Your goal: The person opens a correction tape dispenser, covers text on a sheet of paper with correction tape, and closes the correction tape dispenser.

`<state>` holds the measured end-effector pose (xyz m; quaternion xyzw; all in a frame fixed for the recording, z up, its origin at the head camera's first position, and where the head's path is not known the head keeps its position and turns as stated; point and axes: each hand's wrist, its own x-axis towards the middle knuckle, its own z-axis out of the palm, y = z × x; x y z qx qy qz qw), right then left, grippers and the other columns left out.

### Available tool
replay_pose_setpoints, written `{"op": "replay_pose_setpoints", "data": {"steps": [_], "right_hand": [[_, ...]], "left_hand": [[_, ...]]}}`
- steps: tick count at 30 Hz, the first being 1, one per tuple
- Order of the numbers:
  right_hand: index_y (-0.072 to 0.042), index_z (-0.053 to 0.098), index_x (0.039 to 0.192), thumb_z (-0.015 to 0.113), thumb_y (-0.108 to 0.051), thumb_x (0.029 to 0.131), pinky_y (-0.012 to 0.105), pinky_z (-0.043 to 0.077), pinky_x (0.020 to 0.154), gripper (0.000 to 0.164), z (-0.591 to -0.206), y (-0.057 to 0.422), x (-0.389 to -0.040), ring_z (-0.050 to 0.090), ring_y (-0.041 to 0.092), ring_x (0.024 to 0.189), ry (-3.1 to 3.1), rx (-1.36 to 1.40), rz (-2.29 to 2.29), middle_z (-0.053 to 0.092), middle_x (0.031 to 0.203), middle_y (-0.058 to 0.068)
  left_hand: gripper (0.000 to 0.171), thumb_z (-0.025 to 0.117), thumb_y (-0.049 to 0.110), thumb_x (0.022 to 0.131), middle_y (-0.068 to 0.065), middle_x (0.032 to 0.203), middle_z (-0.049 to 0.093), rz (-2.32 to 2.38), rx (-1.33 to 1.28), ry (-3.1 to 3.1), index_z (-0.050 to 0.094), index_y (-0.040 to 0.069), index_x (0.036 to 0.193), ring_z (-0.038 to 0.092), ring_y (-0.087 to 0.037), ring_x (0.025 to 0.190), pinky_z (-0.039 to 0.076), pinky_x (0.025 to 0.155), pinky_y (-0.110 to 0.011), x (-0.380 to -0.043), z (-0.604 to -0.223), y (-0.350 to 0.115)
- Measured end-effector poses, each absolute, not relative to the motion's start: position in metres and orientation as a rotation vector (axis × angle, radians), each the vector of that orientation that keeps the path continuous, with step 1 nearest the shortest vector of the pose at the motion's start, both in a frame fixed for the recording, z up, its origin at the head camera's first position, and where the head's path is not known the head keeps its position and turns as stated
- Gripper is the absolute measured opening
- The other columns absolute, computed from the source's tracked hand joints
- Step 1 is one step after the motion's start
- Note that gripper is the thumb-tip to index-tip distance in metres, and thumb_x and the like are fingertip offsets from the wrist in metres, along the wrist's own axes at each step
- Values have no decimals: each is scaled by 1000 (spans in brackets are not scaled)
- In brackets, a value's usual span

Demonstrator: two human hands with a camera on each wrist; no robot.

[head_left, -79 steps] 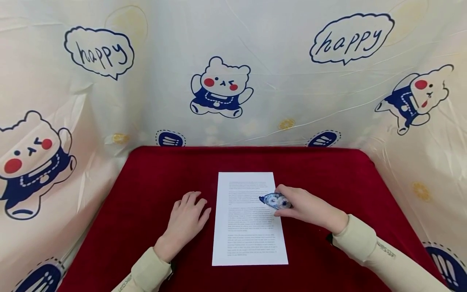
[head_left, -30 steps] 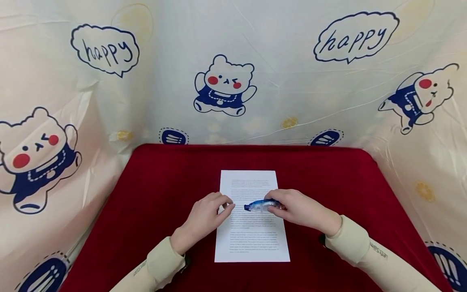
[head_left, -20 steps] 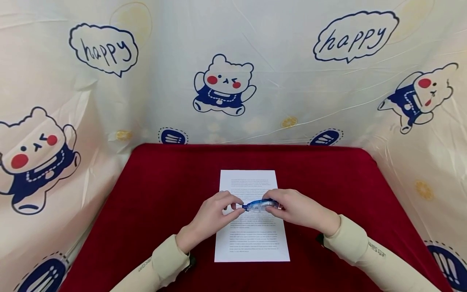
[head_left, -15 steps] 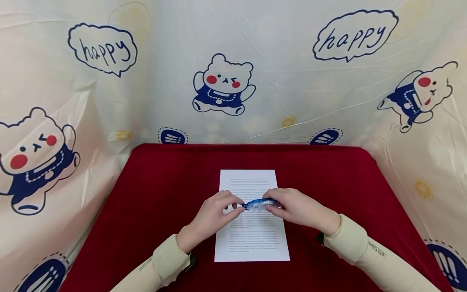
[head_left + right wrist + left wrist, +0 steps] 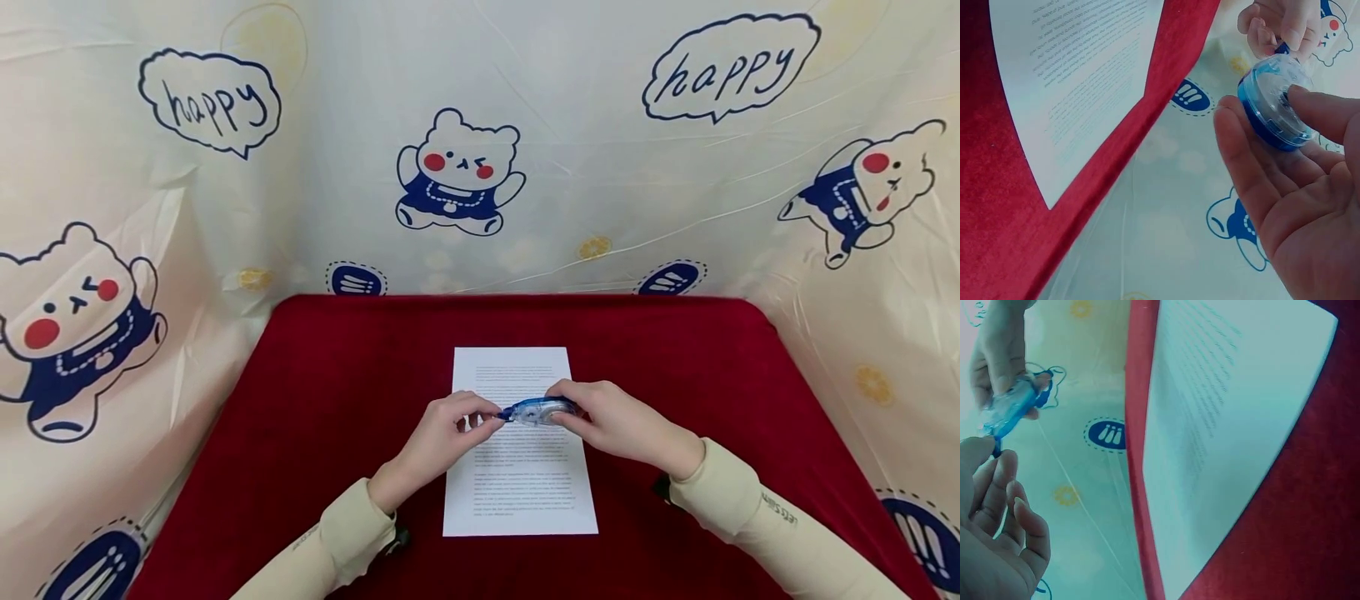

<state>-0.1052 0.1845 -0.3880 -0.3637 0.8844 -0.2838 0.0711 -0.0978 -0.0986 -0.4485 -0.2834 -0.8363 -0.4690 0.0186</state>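
A blue and clear plastic correction tape [image 5: 534,411] is held above the printed sheet of paper [image 5: 517,521]. My right hand [image 5: 626,423] grips its rounded body between thumb and fingers; the right wrist view shows the thumb [image 5: 1325,112] on the clear side. With thumb and index finger, my left hand [image 5: 438,433] pinches the dark blue tip at the other end. In the left wrist view that tip lies mostly hidden between the fingertips, and the other left fingers [image 5: 1032,531] curl loosely beneath.
The sheet lies on a red cloth-covered table [image 5: 360,350], its printed lines running across. White curtains [image 5: 570,183] with cartoon bears and the word "happy" enclose the back and both sides of the table.
Over these frames my left hand has come in from the table left of the sheet and taken hold of the tape's tip. Lately both hands have risen slightly with the correction tape.
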Motion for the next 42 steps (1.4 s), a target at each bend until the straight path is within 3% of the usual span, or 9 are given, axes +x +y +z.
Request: {"op": "replay_pose_setpoints", "data": {"steps": [15,24,36,42], "right_hand": [[-13,62,121,73,-15,99,21,52,62,24,-388,181,-104,54,4,73,2588,-1115,-975,61,89,-6],[-14,61,114,78,-20,96,21,53,63,25,-389,179,-104,56,4,72,2577,-1060,-971,63,87,-7],[-19,68,128,76,-22,98,34,61,80,31,-393,179,-104,62,14,90,2630,-1170,-916,71,110,-3],[-19,72,127,76,-23,98,30,59,79,29,-396,178,-104,59,11,92,2665,-1207,-861,72,112,-7]], "left_hand": [[5,78,18,96,8,88,70,-1660,-913,-2491,77,15,92,60,-5,78,54,65,-24,-92,-458,-84],[3,77,14,96,6,89,70,-1695,-953,-2460,79,12,98,61,-5,79,54,65,-24,-91,-460,-79],[9,76,11,96,4,94,72,-1681,-958,-2485,78,12,104,63,-7,84,55,66,-25,-91,-457,-74],[7,75,12,97,6,94,71,-1666,-937,-2554,78,13,104,63,-7,83,54,66,-24,-92,-461,-76]]}}
